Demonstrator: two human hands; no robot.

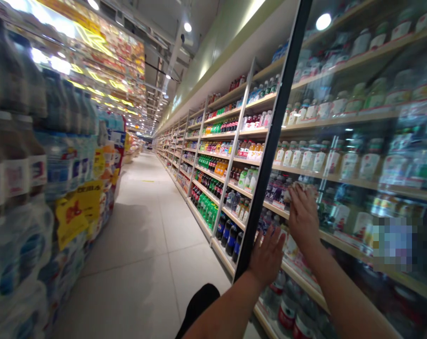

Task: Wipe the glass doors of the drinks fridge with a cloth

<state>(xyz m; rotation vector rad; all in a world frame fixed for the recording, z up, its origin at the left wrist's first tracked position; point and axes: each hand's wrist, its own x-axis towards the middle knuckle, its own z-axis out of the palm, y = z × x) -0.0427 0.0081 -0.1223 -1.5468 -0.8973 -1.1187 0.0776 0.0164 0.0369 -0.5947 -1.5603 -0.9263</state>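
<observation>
A tall glass door (361, 155) with a black edge frame (269, 155) stands open in front of shelves of bottled drinks. My left hand (267, 256) lies flat against the glass beside the black frame, fingers stretched out. My right hand (302, 214) is higher on the glass, fingers closed on a crumpled cloth (298, 187) that presses against the pane. Bottles behind the glass look blurred.
Long shelves of drink bottles (213, 155) run down the right side of the aisle. Stacked packs of water bottles (40, 188) with a yellow sign (74, 212) fill the left. A pale tiled floor (146, 235) stretches ahead. My dark-clothed knee (199, 303) shows below.
</observation>
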